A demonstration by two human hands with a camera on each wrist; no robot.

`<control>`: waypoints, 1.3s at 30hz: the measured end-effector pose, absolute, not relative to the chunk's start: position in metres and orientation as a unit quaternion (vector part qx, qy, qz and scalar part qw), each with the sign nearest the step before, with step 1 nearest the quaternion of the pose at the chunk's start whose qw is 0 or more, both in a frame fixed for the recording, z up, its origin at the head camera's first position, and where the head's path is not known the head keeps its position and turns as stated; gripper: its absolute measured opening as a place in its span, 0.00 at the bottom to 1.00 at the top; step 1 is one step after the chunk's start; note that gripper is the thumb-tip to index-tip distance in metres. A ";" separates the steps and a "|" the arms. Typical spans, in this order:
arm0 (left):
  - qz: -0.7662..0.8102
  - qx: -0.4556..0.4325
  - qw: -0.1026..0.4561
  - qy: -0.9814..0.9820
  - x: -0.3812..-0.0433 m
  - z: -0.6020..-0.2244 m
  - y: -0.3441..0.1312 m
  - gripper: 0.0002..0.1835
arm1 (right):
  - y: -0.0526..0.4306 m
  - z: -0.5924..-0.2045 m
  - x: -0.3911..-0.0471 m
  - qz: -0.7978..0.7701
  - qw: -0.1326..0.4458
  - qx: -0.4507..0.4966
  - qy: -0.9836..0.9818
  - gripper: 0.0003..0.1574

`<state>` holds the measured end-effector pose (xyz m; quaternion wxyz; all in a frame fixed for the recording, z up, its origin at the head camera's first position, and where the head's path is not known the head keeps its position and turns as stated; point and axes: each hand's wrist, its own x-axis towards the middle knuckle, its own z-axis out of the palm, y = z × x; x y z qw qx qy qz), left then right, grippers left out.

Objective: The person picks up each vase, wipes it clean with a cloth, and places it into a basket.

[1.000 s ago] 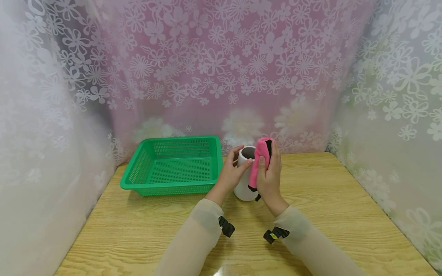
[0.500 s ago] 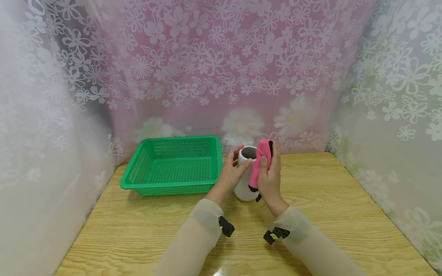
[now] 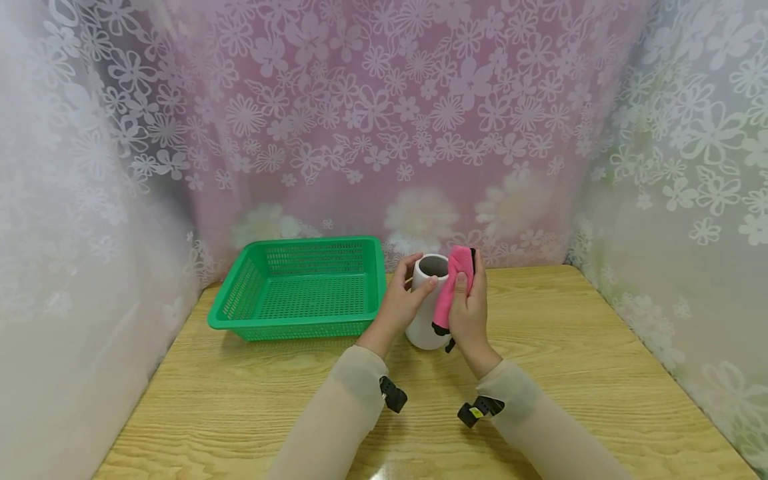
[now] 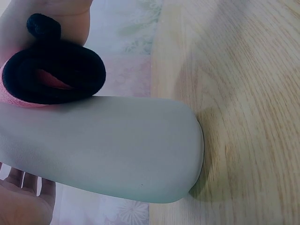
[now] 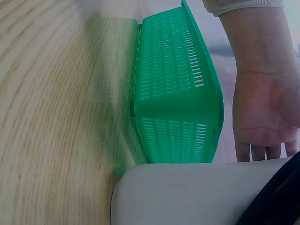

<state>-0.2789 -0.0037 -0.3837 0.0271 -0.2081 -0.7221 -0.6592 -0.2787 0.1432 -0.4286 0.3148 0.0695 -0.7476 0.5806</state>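
A tall white vase (image 3: 423,327) with a round open mouth stands upright on the table. My left hand (image 3: 401,303) grips its upper left side, thumb near the rim and fingers reaching round the back. Against the vase's right side, my right hand (image 3: 471,313) holds a folded pink cloth (image 3: 455,290) with black edging, thumb across its front. In the left wrist view, the cloth's black edge (image 4: 70,61) shows as a rolled fold touching the vase wall (image 4: 108,145). The right wrist view shows the vase's lower part (image 5: 183,192) and my left palm (image 5: 267,105).
Left of the vase stands a green plastic basket (image 3: 300,329) with slotted walls, nothing visible inside it. Both stand on a wood-grain table (image 3: 240,407). Floral curtains (image 3: 384,133) hang behind and at both sides. A camera is strapped to each wrist.
My right hand has shifted the cloth slightly down and turned it a little along the vase's right side, baring more of the rim. My left hand and the vase look unmoved.
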 end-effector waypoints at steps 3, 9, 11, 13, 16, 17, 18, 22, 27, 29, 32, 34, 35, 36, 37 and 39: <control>-0.661 -0.208 0.034 -0.720 -0.290 -0.396 -0.001 0.32 | 0.144 -0.429 -0.278 0.591 0.299 0.057 -0.747 0.36; -0.658 -0.200 0.047 -0.725 -0.302 -0.413 0.003 0.32 | 0.145 -0.431 -0.277 0.609 0.271 0.038 -0.745 0.37; -0.655 -0.196 0.048 -0.729 -0.303 -0.413 0.003 0.32 | 0.145 -0.432 -0.277 0.610 0.264 0.032 -0.746 0.37; -0.653 -0.195 0.048 -0.730 -0.302 -0.413 0.003 0.32 | 0.145 -0.433 -0.277 0.614 0.257 0.028 -0.746 0.37; -0.653 -0.194 0.047 -0.731 -0.301 -0.412 0.003 0.32 | 0.147 -0.436 -0.278 0.617 0.249 0.023 -0.746 0.36; -0.653 -0.194 0.047 -0.730 -0.301 -0.412 0.003 0.33 | 0.147 -0.437 -0.278 0.617 0.245 0.020 -0.747 0.36; -0.654 -0.195 0.047 -0.729 -0.301 -0.412 0.003 0.33 | 0.147 -0.438 -0.278 0.618 0.242 0.017 -0.748 0.36; -0.656 -0.194 0.047 -0.728 -0.301 -0.413 0.003 0.32 | 0.148 -0.440 -0.278 0.617 0.224 -0.001 -0.755 0.37; -0.655 -0.194 0.048 -0.729 -0.302 -0.414 0.003 0.32 | 0.149 -0.443 -0.278 0.621 0.202 -0.019 -0.757 0.37; -0.656 -0.196 0.047 -0.727 -0.301 -0.413 0.003 0.32 | 0.149 -0.444 -0.278 0.626 0.193 -0.027 -0.755 0.37; -0.658 -0.199 0.038 -0.726 -0.294 -0.403 0.001 0.32 | 0.150 -0.445 -0.278 0.632 0.174 -0.039 -0.754 0.37; -0.657 -0.201 0.030 -0.726 -0.287 -0.395 -0.001 0.32 | 0.150 -0.446 -0.279 0.635 0.163 -0.046 -0.754 0.37; -0.656 -0.201 0.026 -0.727 -0.284 -0.391 -0.002 0.32 | 0.150 -0.447 -0.280 0.635 0.158 -0.049 -0.755 0.37; -0.656 -0.202 0.024 -0.726 -0.280 -0.387 -0.003 0.32 | 0.150 -0.447 -0.280 0.636 0.152 -0.052 -0.755 0.38; -0.657 -0.203 0.024 -0.726 -0.277 -0.384 -0.004 0.31 | 0.151 -0.448 -0.280 0.636 0.149 -0.054 -0.755 0.38; -0.659 -0.206 0.025 -0.723 -0.276 -0.383 -0.004 0.31 | 0.152 -0.450 -0.282 0.635 0.143 -0.059 -0.757 0.38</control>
